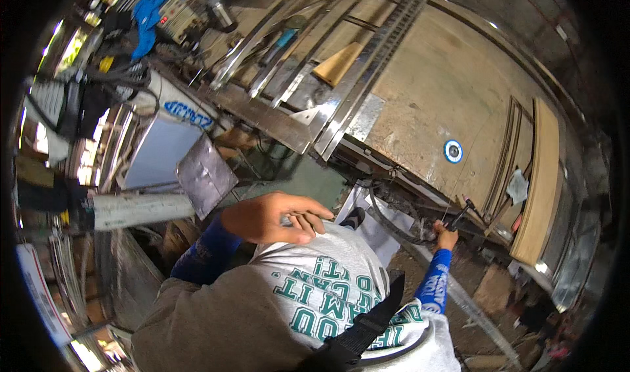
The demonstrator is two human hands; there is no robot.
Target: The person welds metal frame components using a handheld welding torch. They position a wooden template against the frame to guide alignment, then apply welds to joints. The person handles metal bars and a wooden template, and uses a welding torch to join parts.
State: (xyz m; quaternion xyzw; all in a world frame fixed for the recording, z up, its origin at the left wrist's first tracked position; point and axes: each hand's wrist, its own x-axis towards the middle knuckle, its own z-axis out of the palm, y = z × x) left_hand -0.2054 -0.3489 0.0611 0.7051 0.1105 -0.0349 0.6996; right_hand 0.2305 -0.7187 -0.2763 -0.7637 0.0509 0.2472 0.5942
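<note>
My left hand [279, 218] is raised in front of my grey-and-white shirt, with nothing seen in it. Its index finger and thumb point out loosely and the other fingers are half curled. To the right, beside the near edge of the worktable [420, 116], my right hand [445, 234] is closed around a black torch [467, 209] with a small pinkish nozzle, like a TIG welding torch. Its nozzle end sits close to the table edge. A round blue-and-white abrasive disc [453, 151] lies flat on the tabletop, apart from both hands.
Long shiny metal bars [367, 63] form a frame across the table's left, with a triangular wood piece [338, 65] between them. A wooden plank [538, 182] lies at the right. A square metal plate [206, 175] stands left of my left hand. Cables and scraps clutter the floor.
</note>
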